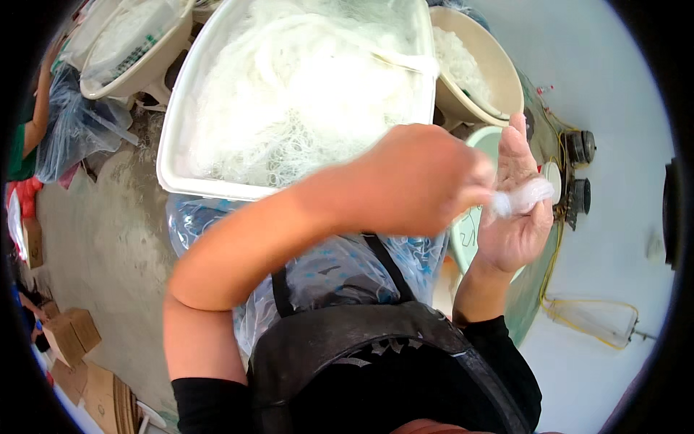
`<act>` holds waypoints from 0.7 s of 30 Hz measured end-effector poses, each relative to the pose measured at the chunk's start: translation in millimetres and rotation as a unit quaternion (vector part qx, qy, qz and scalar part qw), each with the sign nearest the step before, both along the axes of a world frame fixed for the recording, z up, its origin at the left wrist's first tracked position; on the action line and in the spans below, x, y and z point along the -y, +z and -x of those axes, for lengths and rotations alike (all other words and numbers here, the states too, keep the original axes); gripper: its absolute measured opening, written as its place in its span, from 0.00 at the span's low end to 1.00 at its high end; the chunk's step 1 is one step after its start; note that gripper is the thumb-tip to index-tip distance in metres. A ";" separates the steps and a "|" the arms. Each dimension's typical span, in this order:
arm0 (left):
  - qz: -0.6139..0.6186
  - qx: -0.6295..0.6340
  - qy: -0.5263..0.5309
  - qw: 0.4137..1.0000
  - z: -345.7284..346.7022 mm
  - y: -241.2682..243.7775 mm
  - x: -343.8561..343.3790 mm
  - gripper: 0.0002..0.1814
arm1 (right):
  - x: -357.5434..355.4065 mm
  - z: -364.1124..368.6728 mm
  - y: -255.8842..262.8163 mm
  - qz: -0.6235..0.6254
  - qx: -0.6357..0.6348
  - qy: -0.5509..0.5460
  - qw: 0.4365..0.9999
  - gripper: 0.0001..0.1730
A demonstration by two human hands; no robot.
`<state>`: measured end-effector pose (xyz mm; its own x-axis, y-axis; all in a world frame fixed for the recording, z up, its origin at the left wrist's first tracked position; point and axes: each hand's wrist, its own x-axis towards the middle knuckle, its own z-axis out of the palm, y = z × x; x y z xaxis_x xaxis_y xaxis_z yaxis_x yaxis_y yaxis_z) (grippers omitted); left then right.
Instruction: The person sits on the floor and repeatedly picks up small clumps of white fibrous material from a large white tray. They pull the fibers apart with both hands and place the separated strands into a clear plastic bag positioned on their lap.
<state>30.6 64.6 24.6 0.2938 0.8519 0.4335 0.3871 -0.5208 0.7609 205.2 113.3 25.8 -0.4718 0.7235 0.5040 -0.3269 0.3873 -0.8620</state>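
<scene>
A small bundle of translucent white noodle-like strands (525, 197) lies across the fingers of my right hand (512, 241), raised with its palm towards me. My left hand (415, 182), blurred, reaches across from the left and pinches the near end of that bundle. Its back hides most of its fingers. Just beyond my left forearm is a white plastic tub (217, 187), heaped with a tangled mass of the same kind of strands (303, 81). The brightest part of the heap is washed out. A clear plastic apron (341, 271) covers my lap under the tub.
Beige basins with white strands stand at right (509, 70) and left (146, 76). A pale green bucket (463, 244) sits partly behind my right hand. Cardboard boxes (70, 333) lie lower left. Another person's arm (39, 108) shows far left. Yellow cable (553, 260) runs along the right wall.
</scene>
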 end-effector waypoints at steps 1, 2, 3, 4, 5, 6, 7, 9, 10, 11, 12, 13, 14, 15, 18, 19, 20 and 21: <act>0.053 0.035 -0.054 0.997 3.1 -3.0 -1.9 0.11 | -0.9 -6.6 1.1 -0.020 0.015 0.017 1.000 0.29; 0.106 0.066 -0.103 0.987 5.9 -7.1 -3.3 0.12 | -1.4 -9.6 0.0 -0.021 -0.012 0.063 0.998 0.27; 0.161 0.096 -0.148 0.971 9.0 -13.6 -3.7 0.12 | 4.0 -2.8 1.2 0.015 -0.054 0.081 0.995 0.20; 0.242 0.159 -0.195 0.937 7.4 -25.5 -0.4 0.14 | 9.2 3.2 3.1 0.048 -0.096 0.097 0.990 0.17; 0.288 0.207 -0.196 0.914 6.0 -30.8 5.4 0.15 | 11.0 8.7 4.4 0.111 -0.125 0.116 0.979 0.16; 0.332 0.256 -0.201 0.885 3.0 -34.9 12.1 0.15 | 12.8 12.1 5.2 0.172 -0.151 0.130 0.965 0.16; 0.375 0.303 -0.203 0.852 0.5 -40.2 16.7 0.17 | 13.6 14.7 5.5 0.232 -0.176 0.145 0.946 0.15; 0.223 0.190 -0.129 0.947 -6.1 -55.9 21.6 0.14 | 14.7 15.9 4.8 0.334 -0.202 0.148 0.909 0.18; 0.154 0.112 -0.075 0.979 -11.7 -58.9 22.0 0.12 | 13.4 16.3 3.8 0.375 -0.205 0.138 0.893 0.21; 0.081 0.032 -0.019 0.996 -17.4 -60.6 21.9 0.11 | 13.0 15.7 3.5 0.415 -0.207 0.127 0.877 0.24; 0.116 -0.011 -0.007 0.993 -19.8 -55.2 21.0 0.09 | 14.3 17.4 5.1 0.423 -0.209 0.083 0.878 0.24; 0.102 -0.014 -0.003 0.995 -23.4 -60.5 19.0 0.09 | 14.8 14.2 3.3 0.384 -0.194 0.054 0.901 0.24; 0.085 -0.018 0.002 0.996 -27.3 -70.0 15.2 0.09 | 13.4 8.4 2.1 0.342 -0.180 0.025 0.922 0.23; 0.068 -0.022 0.006 0.997 -30.3 -78.7 12.5 0.10 | 11.7 1.7 1.0 0.299 -0.165 -0.005 0.940 0.23; 0.181 0.172 0.113 0.962 -34.1 -97.3 4.3 0.17 | -23.0 -62.8 -39.2 0.117 0.033 -0.237 0.964 0.14; 0.143 0.169 0.076 0.972 -38.0 -102.1 -0.4 0.18 | -32.2 -86.7 -63.8 0.070 0.156 -0.308 0.936 0.14; 0.106 0.165 0.047 0.979 -41.4 -106.2 -2.9 0.19 | -42.4 -107.9 -89.2 0.027 0.277 -0.365 0.889 0.15; 0.067 0.164 0.014 0.984 -45.5 -108.5 -7.4 0.20 | -45.8 -124.4 -116.3 -0.026 0.427 -0.407 0.807 0.20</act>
<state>76.1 72.0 -83.9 0.1325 0.9140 0.3835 0.1228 -0.3990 0.9087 329.6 159.1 -90.6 -0.0427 0.9572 0.2863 0.7582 0.2176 -0.6147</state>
